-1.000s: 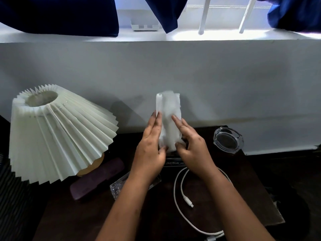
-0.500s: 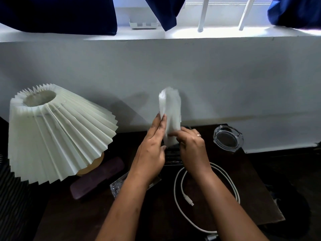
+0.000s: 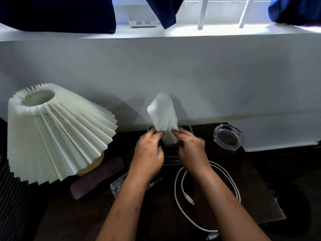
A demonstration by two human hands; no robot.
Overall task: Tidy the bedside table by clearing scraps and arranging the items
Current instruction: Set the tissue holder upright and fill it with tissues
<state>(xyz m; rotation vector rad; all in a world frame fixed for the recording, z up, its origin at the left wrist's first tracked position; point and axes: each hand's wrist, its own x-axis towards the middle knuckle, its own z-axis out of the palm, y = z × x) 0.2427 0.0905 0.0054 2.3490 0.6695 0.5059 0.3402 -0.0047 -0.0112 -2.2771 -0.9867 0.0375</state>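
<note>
Step in hand looks like dealing with the tissue (image 3: 163, 117): both hands hold it upright above the back middle of the tabletop (image 3: 251, 185), close to the wall. Left hand (image 3: 149, 153) pinches the lower left edge between fingers and thumb; right hand (image 3: 191, 150) pinches the lower right edge the same way. Tissue is white, thin, soft-looking, folded or bunched into a tall narrow shape, top corner leaning left, surface creased. Whether it counts as scrap or is being folded to keep, cannot tell. Under the hands sits a dark flat box or device (image 3: 171, 153), mostly hidden. Next move, as a judgement: either crumple it into one hand and carry it off the tabletop, or finish the fold and set it down flat; either way a light grip, as thin paper tears easily. Still to arrange: white cable (image 3: 232, 185) looped loosely at right front, glass ashtray (image 3: 228, 137) at back right, dark case (image 3: 97, 177) and clear block (image 3: 119, 185) lying askew by the lamp (image 3: 57, 133)
</note>
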